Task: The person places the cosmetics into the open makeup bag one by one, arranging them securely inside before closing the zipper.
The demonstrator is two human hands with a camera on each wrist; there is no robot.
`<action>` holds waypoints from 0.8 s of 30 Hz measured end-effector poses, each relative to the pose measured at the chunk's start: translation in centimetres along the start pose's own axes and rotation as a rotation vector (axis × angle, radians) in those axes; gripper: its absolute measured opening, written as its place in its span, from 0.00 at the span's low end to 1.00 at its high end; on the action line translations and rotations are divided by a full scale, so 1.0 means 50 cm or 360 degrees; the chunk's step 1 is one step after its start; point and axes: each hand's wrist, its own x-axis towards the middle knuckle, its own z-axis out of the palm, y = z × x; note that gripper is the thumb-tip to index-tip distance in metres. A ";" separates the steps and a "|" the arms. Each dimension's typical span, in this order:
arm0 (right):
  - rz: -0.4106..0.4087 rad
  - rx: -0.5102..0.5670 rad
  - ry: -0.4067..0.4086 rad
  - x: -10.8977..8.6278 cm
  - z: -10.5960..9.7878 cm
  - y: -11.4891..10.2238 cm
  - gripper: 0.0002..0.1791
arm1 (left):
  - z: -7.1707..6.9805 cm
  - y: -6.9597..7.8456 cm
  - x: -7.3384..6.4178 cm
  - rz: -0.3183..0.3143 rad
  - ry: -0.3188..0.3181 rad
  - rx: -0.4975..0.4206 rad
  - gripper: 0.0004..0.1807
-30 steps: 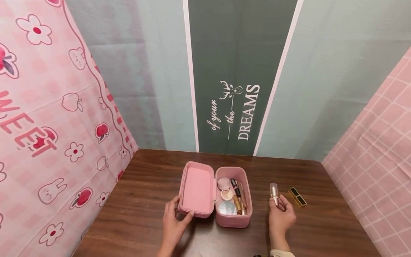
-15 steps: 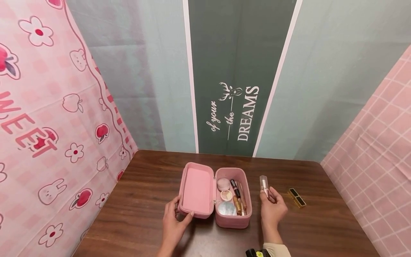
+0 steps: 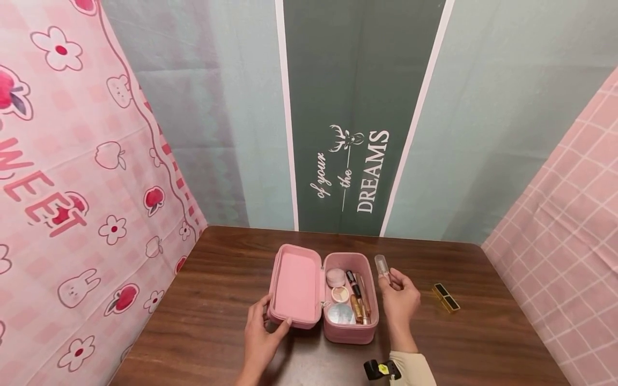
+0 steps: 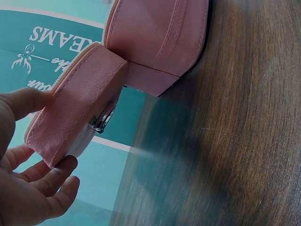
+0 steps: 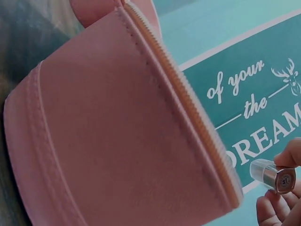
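A pink zip makeup case (image 3: 348,333) stands on the table with its lid (image 3: 298,287) folded out to the left. My left hand (image 3: 260,332) grips the lid's outer edge; the left wrist view has the thumb on the rim and fingers round the corner of the lid (image 4: 77,101). To the right of the case, my right hand (image 3: 402,301) pinches a lipstick (image 3: 382,266) with a clear cap. In the right wrist view the lipstick (image 5: 270,176) is apart from the case wall (image 5: 113,122), its base turned toward the camera.
Inside the case are a round pink container (image 3: 336,277), a small round palette (image 3: 340,294), a silvery round compact (image 3: 341,314) and several slim tubes. A black and gold rectangular item (image 3: 446,298) lies on the brown table (image 3: 473,343). Fabric curtains stand round the table.
My right hand has carried the lipstick left, from near the black and gold item to beside the case's right wall. The left hand and lid have stayed in place.
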 end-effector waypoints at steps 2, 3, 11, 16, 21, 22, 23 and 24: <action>-0.0005 -0.0040 -0.0026 0.001 0.003 -0.005 0.15 | 0.000 0.000 0.000 -0.0002 -0.0007 -0.0007 0.37; -0.0005 -0.0065 -0.0036 0.001 0.004 -0.007 0.15 | 0.001 0.000 0.000 -0.0004 -0.0010 -0.0008 0.37; -0.0017 -0.0268 -0.0209 0.005 0.016 -0.024 0.15 | 0.001 0.001 0.000 -0.0002 0.0002 0.0004 0.37; -0.0025 -0.0351 -0.0301 0.007 0.020 -0.036 0.15 | 0.001 0.001 -0.001 0.0019 -0.0001 0.0009 0.37; -0.0020 -0.0414 -0.0414 0.010 0.024 -0.043 0.16 | 0.001 0.000 -0.002 0.0030 0.0011 0.0005 0.37; -0.0015 -0.0423 -0.0435 0.010 0.025 -0.043 0.16 | 0.001 -0.001 -0.002 0.0033 0.0014 0.0006 0.37; -0.0007 -0.0424 -0.0455 0.011 0.027 -0.045 0.16 | 0.001 -0.002 -0.002 0.0037 0.0016 0.0008 0.37; 0.0000 -0.0426 -0.0471 0.011 0.029 -0.045 0.16 | 0.002 -0.002 -0.002 0.0043 0.0017 0.0010 0.37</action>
